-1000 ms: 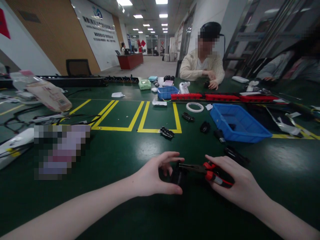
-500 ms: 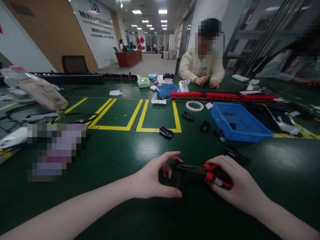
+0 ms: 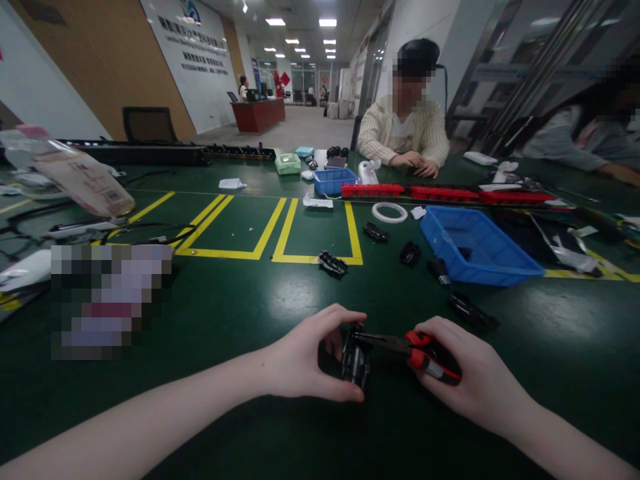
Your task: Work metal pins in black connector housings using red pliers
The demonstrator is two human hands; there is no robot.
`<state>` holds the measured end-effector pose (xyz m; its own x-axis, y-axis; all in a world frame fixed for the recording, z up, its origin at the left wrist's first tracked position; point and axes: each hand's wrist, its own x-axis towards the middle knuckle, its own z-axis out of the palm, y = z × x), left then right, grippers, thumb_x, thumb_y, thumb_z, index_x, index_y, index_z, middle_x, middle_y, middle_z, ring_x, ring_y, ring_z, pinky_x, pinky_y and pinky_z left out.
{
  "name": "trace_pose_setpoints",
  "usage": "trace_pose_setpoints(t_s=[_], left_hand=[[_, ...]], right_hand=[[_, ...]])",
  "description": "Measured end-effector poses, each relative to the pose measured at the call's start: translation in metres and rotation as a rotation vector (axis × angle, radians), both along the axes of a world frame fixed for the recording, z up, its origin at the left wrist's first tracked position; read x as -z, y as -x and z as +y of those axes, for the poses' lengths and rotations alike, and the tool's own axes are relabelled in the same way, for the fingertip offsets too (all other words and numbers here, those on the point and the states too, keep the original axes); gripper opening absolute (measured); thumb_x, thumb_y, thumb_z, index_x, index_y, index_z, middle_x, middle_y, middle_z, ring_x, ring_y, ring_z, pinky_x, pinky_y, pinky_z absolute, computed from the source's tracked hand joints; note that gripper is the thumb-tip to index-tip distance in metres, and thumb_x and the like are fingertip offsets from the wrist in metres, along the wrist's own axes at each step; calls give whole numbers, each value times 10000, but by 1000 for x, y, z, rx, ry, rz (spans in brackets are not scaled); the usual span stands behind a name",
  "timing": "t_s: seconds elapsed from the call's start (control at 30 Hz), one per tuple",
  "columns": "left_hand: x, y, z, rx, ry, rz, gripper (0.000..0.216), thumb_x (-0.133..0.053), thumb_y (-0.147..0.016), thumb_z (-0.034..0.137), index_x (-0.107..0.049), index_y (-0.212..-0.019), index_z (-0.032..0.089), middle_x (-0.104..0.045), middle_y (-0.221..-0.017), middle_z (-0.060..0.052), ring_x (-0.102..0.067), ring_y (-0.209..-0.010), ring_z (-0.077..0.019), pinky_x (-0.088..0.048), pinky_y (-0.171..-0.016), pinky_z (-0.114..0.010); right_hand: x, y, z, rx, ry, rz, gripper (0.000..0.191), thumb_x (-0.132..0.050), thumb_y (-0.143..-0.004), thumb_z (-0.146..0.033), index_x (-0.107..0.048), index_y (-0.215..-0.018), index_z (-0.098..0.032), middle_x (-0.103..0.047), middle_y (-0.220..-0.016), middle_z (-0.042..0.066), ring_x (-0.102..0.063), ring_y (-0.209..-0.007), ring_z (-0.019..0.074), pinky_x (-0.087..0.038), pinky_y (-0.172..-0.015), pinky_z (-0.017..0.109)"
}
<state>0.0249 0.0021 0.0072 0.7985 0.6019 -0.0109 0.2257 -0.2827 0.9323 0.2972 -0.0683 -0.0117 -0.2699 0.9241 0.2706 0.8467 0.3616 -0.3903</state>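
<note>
Between the thumb and fingers of my left hand (image 3: pixel 310 360) is a small black plastic part (image 3: pixel 356 363), held just above the green table. My right hand (image 3: pixel 470 377) is wrapped round the red and black handles of a pair of needle-nose pliers (image 3: pixel 417 350). The pliers' jaws point left and meet the upper end of the black part. Whether the jaws grip it I cannot tell. More black parts lie beyond my hands, one (image 3: pixel 333 263) by the yellow tape and another (image 3: pixel 471 311) behind my right hand.
A blue bin (image 3: pixel 480 250) stands at the right, with a white ring (image 3: pixel 389 212) beside it. Red strips (image 3: pixel 445 192) lie across the table. To the left are a bottle (image 3: pixel 83 173) and cables (image 3: pixel 145 233). A person (image 3: pixel 405 137) sits opposite.
The black part has turned slightly in my left hand, so its shiny face shows more. The pliers have shifted a little left. Across the table, the person's hands have come together.
</note>
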Motion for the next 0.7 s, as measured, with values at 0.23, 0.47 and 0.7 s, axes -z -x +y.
trace_pose_setpoints(t_s=[0.23,0.47,0.7], left_hand=[[-3,0,-1,19,1,14,765,-818,-643,303,-456,-1314,245,-495,-1195,-63,-514,-872,-162,-486,-735,-289],[-2,0,-2,26,-27,-13,771,-812,-656,234,-433,-1327,237,-473,-1250,-79,-532,-856,-148,-495,-732,-285],[6,1,-2,69,-45,-130,733,-813,-666,243,-492,-1325,260,-456,-1284,-88,-550,-924,-165,-514,-759,-290]], right_hand=[[-2,3,-2,-19,-35,2,288,-561,-738,-231,-559,-1026,-224,-640,-937,58,-625,-840,199,-528,-731,344],[-2,3,-1,1,-6,6,280,-563,-728,-235,-567,-1007,-229,-646,-929,47,-633,-838,196,-532,-731,337],[4,-7,2,-13,-88,-38,282,-602,-736,-308,-567,-1008,-244,-666,-921,63,-659,-809,231,-553,-672,349]])
